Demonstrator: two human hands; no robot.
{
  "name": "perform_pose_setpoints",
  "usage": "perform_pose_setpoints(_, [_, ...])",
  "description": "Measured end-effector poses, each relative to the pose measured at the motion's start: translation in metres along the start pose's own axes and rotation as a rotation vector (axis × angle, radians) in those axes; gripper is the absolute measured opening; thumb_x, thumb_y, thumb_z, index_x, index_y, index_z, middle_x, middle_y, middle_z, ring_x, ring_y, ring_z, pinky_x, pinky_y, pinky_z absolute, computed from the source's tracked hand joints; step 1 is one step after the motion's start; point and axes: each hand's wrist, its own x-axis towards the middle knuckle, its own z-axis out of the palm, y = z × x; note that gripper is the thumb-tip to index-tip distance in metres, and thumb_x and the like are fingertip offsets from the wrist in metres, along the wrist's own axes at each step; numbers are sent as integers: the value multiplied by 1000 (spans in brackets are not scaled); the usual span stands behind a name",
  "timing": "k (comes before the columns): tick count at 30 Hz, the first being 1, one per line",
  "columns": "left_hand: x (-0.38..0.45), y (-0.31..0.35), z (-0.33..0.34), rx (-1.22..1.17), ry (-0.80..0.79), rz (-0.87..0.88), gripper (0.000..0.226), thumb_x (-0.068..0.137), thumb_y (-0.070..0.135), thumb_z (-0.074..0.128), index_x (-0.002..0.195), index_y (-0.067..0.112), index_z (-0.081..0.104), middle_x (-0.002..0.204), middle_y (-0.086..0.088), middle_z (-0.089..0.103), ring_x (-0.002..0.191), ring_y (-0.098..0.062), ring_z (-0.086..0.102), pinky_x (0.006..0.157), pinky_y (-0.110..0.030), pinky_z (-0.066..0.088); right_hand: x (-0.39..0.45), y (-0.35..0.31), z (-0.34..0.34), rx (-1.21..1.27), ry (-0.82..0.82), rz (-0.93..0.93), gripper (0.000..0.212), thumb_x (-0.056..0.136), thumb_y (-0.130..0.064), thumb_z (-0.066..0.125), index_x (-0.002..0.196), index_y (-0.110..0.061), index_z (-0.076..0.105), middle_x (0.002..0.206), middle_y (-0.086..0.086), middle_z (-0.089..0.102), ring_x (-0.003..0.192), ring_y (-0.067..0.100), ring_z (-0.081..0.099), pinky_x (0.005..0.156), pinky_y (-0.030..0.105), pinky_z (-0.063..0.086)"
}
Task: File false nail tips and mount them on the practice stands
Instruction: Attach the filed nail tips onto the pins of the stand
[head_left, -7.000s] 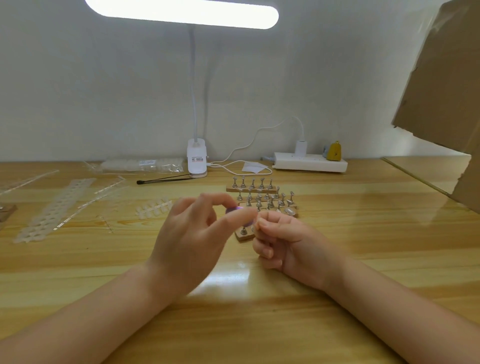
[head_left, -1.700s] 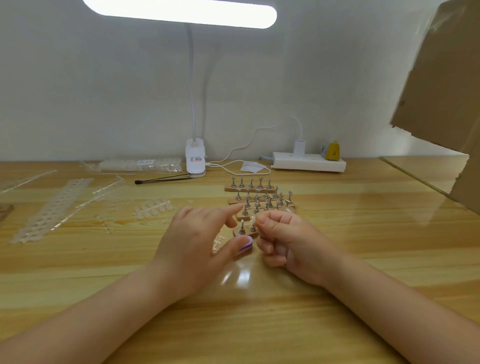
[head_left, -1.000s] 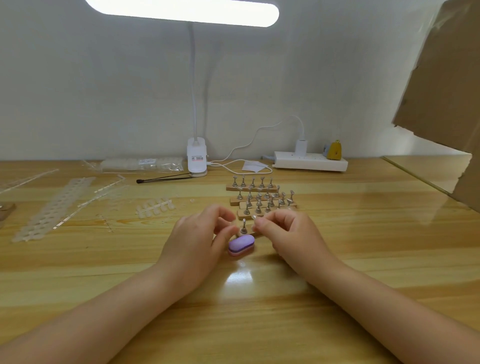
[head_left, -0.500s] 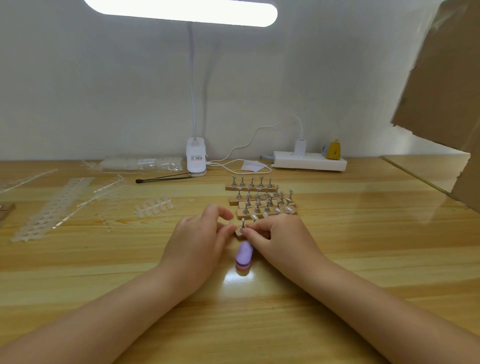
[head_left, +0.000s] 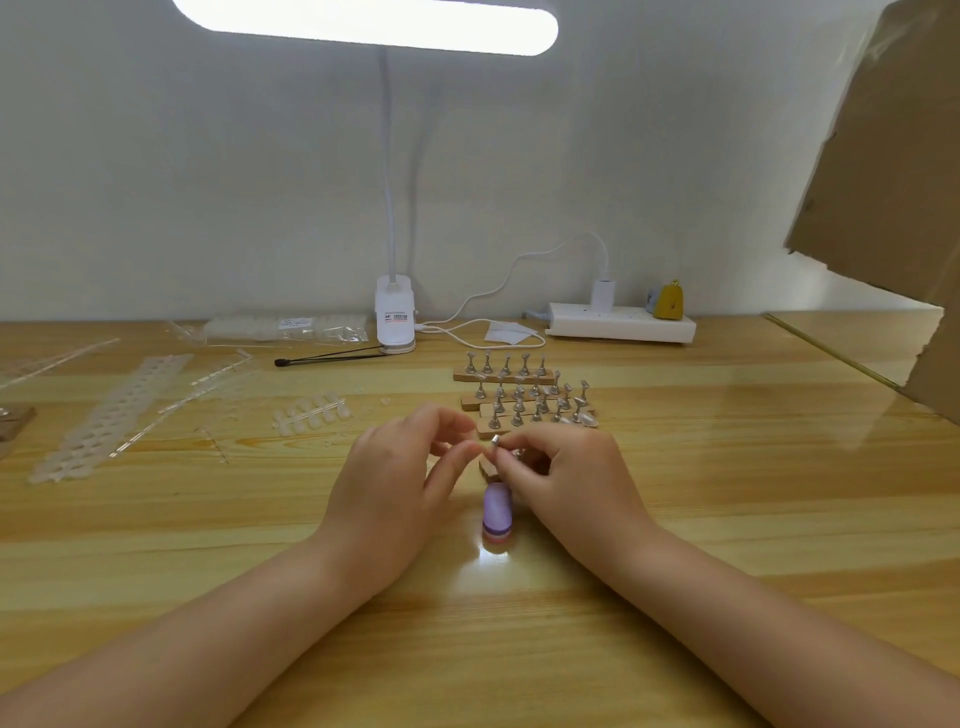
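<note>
centrally, right hand (head_left: 566, 478) pinching a small metal-topped stand peg (head_left: 495, 441), left hand (head_left: 400, 478) fingers curled close at its 9 o'clock, grip indeterminate, rounded purple buffer block (head_left: 497, 512) flat on glossy wooden table (head_left: 727, 493), wooden practice stands (head_left: 524, 397) at 12 o'clock, clear nail tips (head_left: 309, 413) at 10 o'clock

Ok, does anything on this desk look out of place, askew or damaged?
Little stands out. The wooden stand strips lie unevenly, fanned and overlapping rather than in neat rows. Loose clear sprue pieces lie scattered at the left of the desk. The purple file block lies between the wrists. No visible damage or spill.
</note>
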Motion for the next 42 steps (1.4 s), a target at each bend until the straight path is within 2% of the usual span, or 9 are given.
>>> perform_pose_setpoints(2, [0,1,-1,-16,24,32,23,87,52,56,97,32,60,89,23,61,82,4,56,81,-23,41,-1,0,-1,63,9,-21,10,87,-24,69,91,-19,76,74,-6,70,68,8,61,69,35,51])
perform_pose_setpoints(4, [0,1,-2,-4,35,61,23,86,49,52,99,32,62,91,21,63,83,2,55,81,-20,39,-3,-2,-1,145,15,-44,6,86,-18,71,90,-17,76,74,-5,71,67,9,63,68,33,52])
perform_pose_setpoints(7, [0,1,-1,4,44,83,24,86,46,53,99,29,65,91,18,65,81,0,54,77,-27,44,-3,-2,0,236,37,-84,8,84,-11,72,90,-14,76,77,-6,72,70,9,67,68,31,54])
perform_pose_setpoints(11, [0,2,-1,-9,38,74,25,86,47,52,98,31,66,90,19,64,79,-1,55,77,-35,47,-3,-1,-1,234,52,-146,11,84,-9,71,93,-14,76,82,-7,71,76,8,66,72,27,54])
perform_pose_setpoints(15, [1,2,-2,-39,46,75,23,86,46,54,98,30,66,90,17,65,79,-2,58,77,-40,48,-3,-1,-1,236,46,-174,11,85,-7,70,94,-10,76,82,-2,71,75,10,66,72,31,54])
perform_pose_setpoints(18, [1,3,-2,-55,62,68,24,86,46,55,98,28,66,91,17,65,79,-3,59,79,-40,48,-3,1,0,240,40,-171,10,85,-7,70,93,-10,76,80,0,71,74,13,66,72,35,54])
perform_pose_setpoints(26, [2,4,-3,-70,26,60,23,84,49,54,93,32,67,89,18,63,77,-5,57,77,-45,47,-3,4,1,268,32,-182,13,87,-2,65,93,-8,75,81,0,70,70,10,68,67,33,55])
perform_pose_setpoints(29, [2,4,-3,-78,34,52,26,83,49,54,94,29,68,89,19,64,78,-4,57,77,-45,47,-3,4,3,295,21,-151,14,88,-3,65,94,-10,75,81,1,70,72,11,69,66,37,56])
perform_pose_setpoints(42, [2,5,-4,-89,41,75,26,83,47,56,93,28,69,88,16,65,76,-9,60,74,-48,49,-3,5,4,335,-1,-156,12,89,-3,64,94,-8,74,83,2,70,72,13,69,66,40,57])
